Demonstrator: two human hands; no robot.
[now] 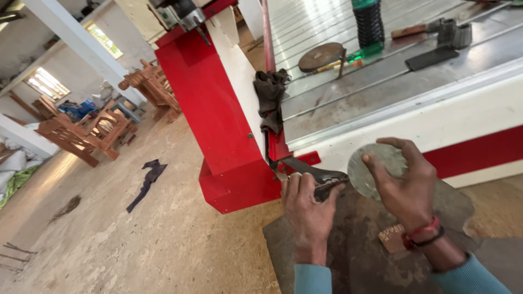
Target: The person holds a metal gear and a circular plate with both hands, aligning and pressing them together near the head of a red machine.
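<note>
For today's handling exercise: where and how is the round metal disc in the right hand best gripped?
Grip the round metal disc by its rim, thumb on one edge and fingers on the opposite edge, coming from its right side as the right hand does. It is thin and flat, with its face turned toward the camera, so only the edge offers purchase.

Both forearms cut off by bottom edge; only blue sleeve cuffs show. Left hand (308, 212) wraps dark metal tool (313, 173); handle end hidden inside grip, tool tip lost behind red machine column (218, 120). Right hand (406, 188) covers right part of round grey metal disc (373, 170). Green bottle (368, 24) on tabletop (381, 81) cut off at top edge. Machine head (180, 13) cropped at top. Wooden furniture (87, 128) in background blurred, detail unreadable. Small patterned block (391, 238) near right wrist partly hidden.
</note>
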